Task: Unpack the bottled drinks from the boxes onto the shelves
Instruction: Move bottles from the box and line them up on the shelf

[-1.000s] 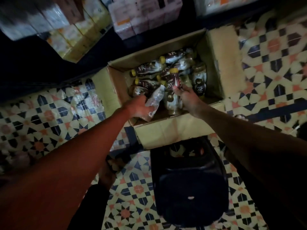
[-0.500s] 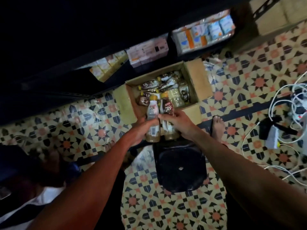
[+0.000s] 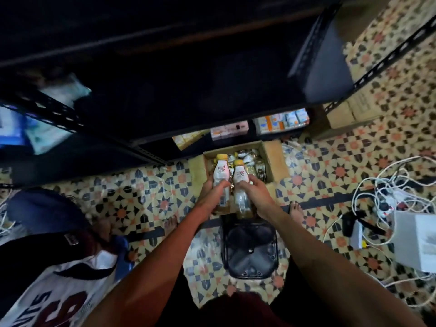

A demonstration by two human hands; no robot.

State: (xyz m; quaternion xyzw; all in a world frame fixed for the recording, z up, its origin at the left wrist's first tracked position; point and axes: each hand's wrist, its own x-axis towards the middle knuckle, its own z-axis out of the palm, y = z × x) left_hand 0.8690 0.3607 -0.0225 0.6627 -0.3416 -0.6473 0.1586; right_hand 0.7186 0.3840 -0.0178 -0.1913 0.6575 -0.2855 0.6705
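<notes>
Bottles: two yellow-capped bottles, the left bottle [image 3: 220, 174] and the right bottle [image 3: 240, 181], are held upright and side by side, above the near edge of the box.
Left hand: the left hand [image 3: 211, 197] is wrapped round the lower half of the left bottle, with fingers curled across its label.
Right hand: the right hand [image 3: 254, 193] is clamped in the same way round the right bottle.
Box: the box [image 3: 273, 156] lies open on the floor at 12 o'clock from the hands, at the foot of the shelf. More drinks [image 3: 251, 159] are seen lying inside.
Shelf: the shelf [image 3: 212, 95] spans the picture from 9 to 2 o'clock. It is too dark for its boards to be read. Cartons [image 3: 280, 122] are stacked on a low level behind the box.
Surroundings: a stool [image 3: 250, 251] stands at 6 o'clock from the hands, cables [image 3: 387, 194] lie at 3 o'clock, and a person [image 3: 54, 279] is seen at 8 o'clock.
Progress: the work is judged unfinished. The box is still partly filled, no drinks can be made out on the shelf, and the held pair is not yet placed.
Change: a second ago both hands were down inside the box. Half a second ago the pair was held lower, near its front edge. The bottles are now carried higher, and more of the shelf is in view.
</notes>
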